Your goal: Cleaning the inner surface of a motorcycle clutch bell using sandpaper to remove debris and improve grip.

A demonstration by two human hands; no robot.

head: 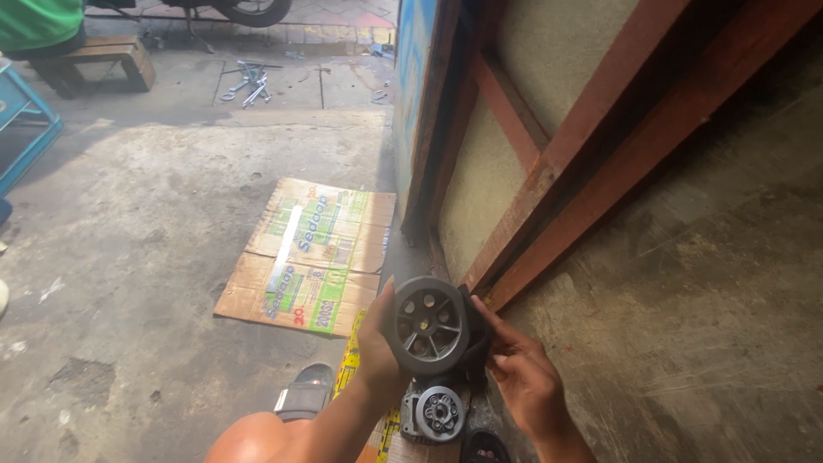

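A dark round metal wheel with spokes and holes (429, 324) is held upright between both hands, low in the head view. My left hand (375, 343) grips its left rim. My right hand (519, 369) holds its right side from behind with the fingers curled on the rim. Just beneath the wheel, a smaller grey round metal part with a bolt ring (435, 413) lies on a yellow printed sheet (353, 351). My knee (257, 439) and a sandalled foot (307, 398) show at the bottom.
A flattened cardboard box (309, 257) lies on the concrete floor ahead. A reddish wooden frame (591, 146) leans along a wall on the right. Several wrenches (249, 86) lie far back, near a wooden stool (103, 60) and a blue stand (26, 129).
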